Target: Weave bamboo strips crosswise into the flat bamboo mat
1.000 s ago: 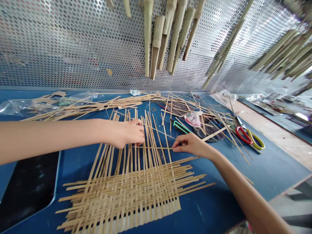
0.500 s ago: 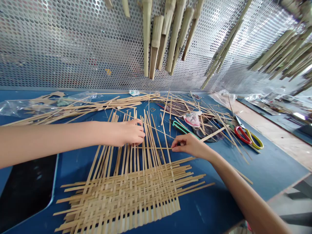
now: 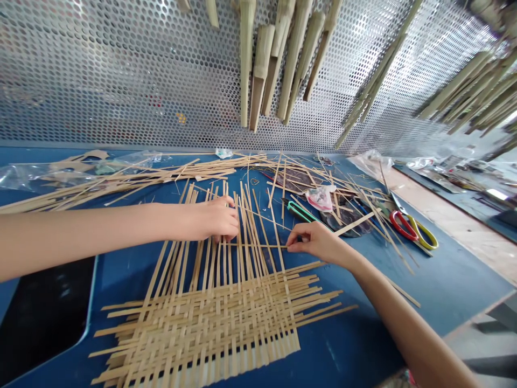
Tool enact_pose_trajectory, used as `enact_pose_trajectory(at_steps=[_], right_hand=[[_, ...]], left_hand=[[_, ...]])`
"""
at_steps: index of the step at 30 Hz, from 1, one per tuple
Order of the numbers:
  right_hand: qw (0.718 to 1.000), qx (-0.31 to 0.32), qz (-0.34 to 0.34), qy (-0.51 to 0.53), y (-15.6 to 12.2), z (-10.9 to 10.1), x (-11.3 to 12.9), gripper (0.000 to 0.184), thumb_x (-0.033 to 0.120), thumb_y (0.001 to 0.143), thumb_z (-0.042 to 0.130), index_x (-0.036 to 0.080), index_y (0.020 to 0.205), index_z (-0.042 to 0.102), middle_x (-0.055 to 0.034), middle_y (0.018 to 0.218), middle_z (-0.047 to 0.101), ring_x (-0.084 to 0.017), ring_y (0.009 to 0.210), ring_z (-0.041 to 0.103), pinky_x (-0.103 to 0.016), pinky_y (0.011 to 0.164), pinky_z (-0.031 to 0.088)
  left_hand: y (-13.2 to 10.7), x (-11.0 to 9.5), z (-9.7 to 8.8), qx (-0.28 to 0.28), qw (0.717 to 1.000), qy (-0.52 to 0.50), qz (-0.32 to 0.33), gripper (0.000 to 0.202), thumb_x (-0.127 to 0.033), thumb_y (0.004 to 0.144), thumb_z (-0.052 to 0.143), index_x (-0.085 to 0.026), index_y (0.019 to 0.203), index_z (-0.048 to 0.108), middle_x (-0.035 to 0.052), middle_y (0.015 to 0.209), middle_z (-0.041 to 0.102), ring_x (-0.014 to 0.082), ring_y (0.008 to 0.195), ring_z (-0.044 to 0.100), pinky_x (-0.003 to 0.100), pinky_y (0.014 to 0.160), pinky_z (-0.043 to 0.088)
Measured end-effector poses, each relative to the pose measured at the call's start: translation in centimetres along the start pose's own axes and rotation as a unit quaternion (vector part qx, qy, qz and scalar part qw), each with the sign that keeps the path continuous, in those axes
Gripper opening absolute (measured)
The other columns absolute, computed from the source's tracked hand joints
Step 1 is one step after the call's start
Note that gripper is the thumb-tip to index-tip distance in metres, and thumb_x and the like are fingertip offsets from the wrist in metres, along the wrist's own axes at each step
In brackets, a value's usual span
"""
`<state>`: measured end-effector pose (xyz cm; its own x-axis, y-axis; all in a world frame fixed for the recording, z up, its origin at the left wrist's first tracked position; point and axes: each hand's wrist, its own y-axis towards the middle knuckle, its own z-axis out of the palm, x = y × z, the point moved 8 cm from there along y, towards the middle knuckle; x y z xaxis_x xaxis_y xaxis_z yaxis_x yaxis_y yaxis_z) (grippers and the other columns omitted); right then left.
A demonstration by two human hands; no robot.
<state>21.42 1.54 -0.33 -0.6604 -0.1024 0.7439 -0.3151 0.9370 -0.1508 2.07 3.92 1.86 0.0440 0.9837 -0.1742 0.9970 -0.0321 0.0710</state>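
On bamboo weaving (image 3: 202, 328), both hands (image 3: 218, 220) (image 3: 319, 242) reaching forward

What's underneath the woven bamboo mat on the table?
The woven bamboo mat lies on the blue work table, which shows through some gaps between the strips. Most of the surface beneath is covered by the weave, so I can't see whether anything else is under it.

Left hand (image 3: 218, 220), right hand (image 3: 319, 242) — bare, slender; left forearm (image 3: 100, 226), right forearm (image 3: 407, 318) — bare too.
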Motion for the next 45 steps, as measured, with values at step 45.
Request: enact_pose_trajectory(at_steps=[45], right_hand=[[0.999,0.029,0.014,-0.023,1.3,0.6,1.1,0.008,0.010,0.069,0.073,0.017,0.068,0.070,0.0072,0.054,0.050,-0.009,0.053,0.037,-0.025,0.054,0.028]], left_hand=[[-0.3,-0.4,-1.6,-0.050,0.997,0.051,-0.033,0.024,-0.009,0.095,0.044,-0.022,0.079,0.057,0.0002,0.085,0.066,0.0164,0.082,0.056,0.036,0.086,0.031]])
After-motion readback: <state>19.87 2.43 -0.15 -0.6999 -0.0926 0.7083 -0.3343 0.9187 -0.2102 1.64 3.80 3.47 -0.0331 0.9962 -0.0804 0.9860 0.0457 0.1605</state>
